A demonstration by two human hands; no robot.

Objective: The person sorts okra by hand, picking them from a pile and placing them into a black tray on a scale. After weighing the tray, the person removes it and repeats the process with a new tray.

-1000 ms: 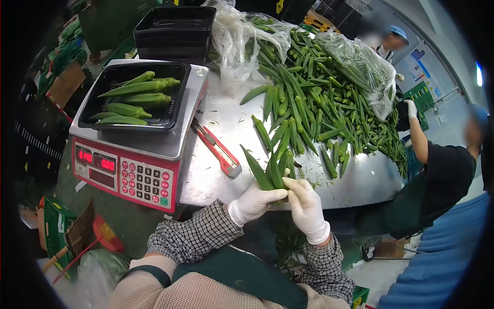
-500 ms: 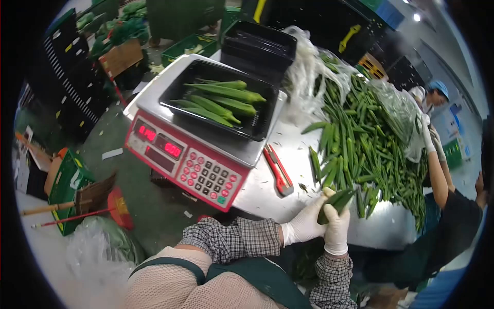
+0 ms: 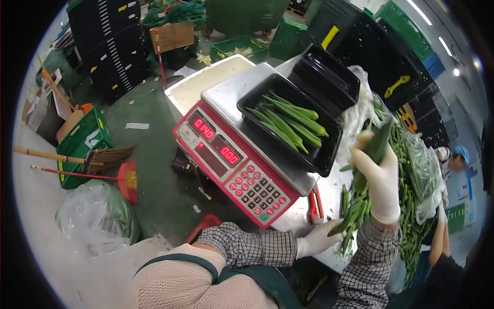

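My right hand (image 3: 380, 185), in a white glove, is raised over the table with its fingers closed around okra (image 3: 380, 141), held at the right of the tray. My left hand (image 3: 316, 241), gloved too, is low at the table's front edge, its fingers pinching an okra pod (image 3: 338, 226). A black plastic tray (image 3: 321, 159) rests tilted in view on the weighing scale (image 3: 226, 180), with several okra pods (image 3: 293, 121) lying side by side in it. The red display reads 0.140. A big heap of loose okra (image 3: 406, 216) covers the table beyond my right hand.
A red box cutter (image 3: 315, 205) lies beside the scale. Empty black trays (image 3: 329, 77) stand behind it, next to clear plastic bags (image 3: 424, 177). A person's arm (image 3: 441, 232) reaches in at the right. A broom (image 3: 105, 158) and green crate (image 3: 85, 139) are at the left.
My hands have parted. The right one has risen with okra toward the tray; the left stays low. My view has turned, so the scale appears farther right and lower.
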